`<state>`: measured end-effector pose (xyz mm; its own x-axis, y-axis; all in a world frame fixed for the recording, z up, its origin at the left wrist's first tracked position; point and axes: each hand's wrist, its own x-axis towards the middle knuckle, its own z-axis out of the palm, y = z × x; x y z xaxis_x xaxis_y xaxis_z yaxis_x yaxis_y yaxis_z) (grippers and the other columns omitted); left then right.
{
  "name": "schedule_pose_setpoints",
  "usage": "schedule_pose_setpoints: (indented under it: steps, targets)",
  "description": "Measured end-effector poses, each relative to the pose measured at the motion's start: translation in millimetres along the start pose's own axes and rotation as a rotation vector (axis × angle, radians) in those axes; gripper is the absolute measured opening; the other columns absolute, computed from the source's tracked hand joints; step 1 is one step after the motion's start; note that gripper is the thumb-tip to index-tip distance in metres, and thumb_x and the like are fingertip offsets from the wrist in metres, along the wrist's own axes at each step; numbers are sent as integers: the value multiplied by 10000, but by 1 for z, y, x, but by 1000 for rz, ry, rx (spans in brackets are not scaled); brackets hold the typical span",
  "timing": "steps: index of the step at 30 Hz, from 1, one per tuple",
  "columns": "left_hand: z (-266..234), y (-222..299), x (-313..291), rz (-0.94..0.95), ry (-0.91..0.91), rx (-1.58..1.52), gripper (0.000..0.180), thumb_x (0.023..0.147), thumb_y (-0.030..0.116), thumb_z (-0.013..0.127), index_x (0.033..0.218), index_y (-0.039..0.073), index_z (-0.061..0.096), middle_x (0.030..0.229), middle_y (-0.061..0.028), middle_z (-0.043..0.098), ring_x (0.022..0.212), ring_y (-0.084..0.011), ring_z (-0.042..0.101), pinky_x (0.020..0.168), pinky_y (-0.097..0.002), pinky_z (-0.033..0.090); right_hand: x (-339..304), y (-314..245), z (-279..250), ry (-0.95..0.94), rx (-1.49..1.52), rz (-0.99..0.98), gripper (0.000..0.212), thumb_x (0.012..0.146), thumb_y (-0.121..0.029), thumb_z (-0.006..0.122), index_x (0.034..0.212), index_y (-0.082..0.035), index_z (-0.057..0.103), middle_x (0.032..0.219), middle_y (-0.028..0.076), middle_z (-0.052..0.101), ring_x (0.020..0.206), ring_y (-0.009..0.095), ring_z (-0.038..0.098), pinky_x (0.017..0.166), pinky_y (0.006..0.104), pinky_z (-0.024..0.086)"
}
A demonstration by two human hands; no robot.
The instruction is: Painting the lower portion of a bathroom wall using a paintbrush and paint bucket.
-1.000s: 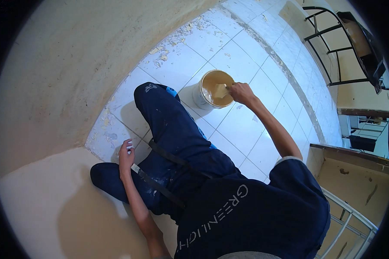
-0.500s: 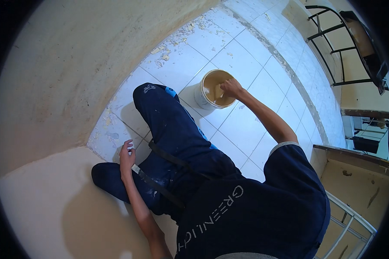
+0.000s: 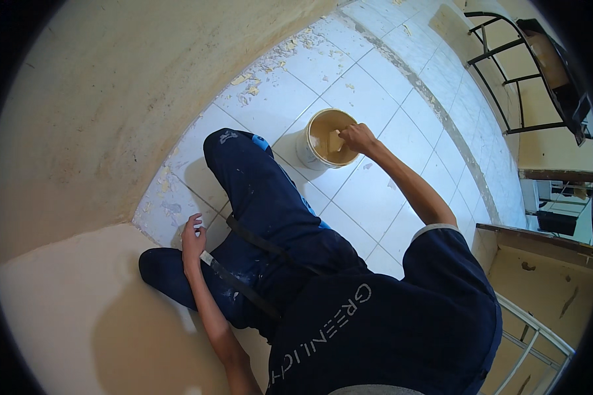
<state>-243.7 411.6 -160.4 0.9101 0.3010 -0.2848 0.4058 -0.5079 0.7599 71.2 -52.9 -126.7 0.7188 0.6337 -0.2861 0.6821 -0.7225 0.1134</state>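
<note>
A white bucket (image 3: 305, 150) stands on the tiles beyond my knees, its inside coated with beige paint or filler. My right hand (image 3: 358, 138) is closed over the bucket's right side. It grips a flat tool, whose pale, beige-coated end (image 3: 335, 141) hangs inside the bucket; the handle is hidden by my fingers, so its exact kind is unclear. Over my left leg (image 3: 161, 268) lies my left forearm. My left hand (image 3: 193, 242) rests there, fingers loosely bent and apart, holding nothing.
Paint flakes (image 3: 247, 82) litter the white tiled floor along the stained wall (image 3: 132, 99) on the left. A lower wall (image 3: 59, 289) meets it beside my left leg. A black metal frame (image 3: 520, 76) stands at the far right; a white metal frame (image 3: 537, 329) is nearer.
My right hand and the tool's coated end have shifted slightly within the bucket opening. The left hand stays on my leg.
</note>
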Motion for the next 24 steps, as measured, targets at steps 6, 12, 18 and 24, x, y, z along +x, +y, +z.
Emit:
schedule_pose_setpoints:
  steps: [6, 12, 18, 24]
  targets:
    - [-3, -4, -3, 30, 40, 4, 355, 816, -11, 505, 1163, 59, 541, 987, -173, 619, 818, -258, 611, 738, -338, 488, -53, -6, -62, 86, 211, 61, 183, 797, -151, 607, 968, -94, 631, 799, 118, 661, 708, 284, 642, 574, 408, 507]
    - [-2, -1, -1, 22, 22, -13, 364, 809, -20, 511, 1162, 63, 542, 977, -167, 616, 795, -237, 614, 724, -323, 491, -107, -23, -48, 192, 752, 387, 275, 864, -259, 603, 1016, -30, 588, 665, 122, 615, 575, 217, 581, 535, 356, 438]
    - [1, -3, -1, 51, 41, 5, 368, 805, -16, 516, 1162, 70, 543, 968, -162, 616, 809, -240, 618, 717, -328, 500, -126, -61, -10, 269, 1513, 567, 374, 929, -397, 506, 1034, -47, 589, 602, -36, 466, 471, 34, 361, 408, 198, 262]
    - [-2, 2, -1, 15, 27, -8, 380, 798, -34, 502, 1164, 61, 542, 984, -168, 625, 895, -259, 622, 748, -333, 514, -123, -84, 11, 236, 1797, 628, 332, 952, -382, 451, 920, -69, 559, 556, -42, 402, 403, 34, 290, 355, 206, 196]
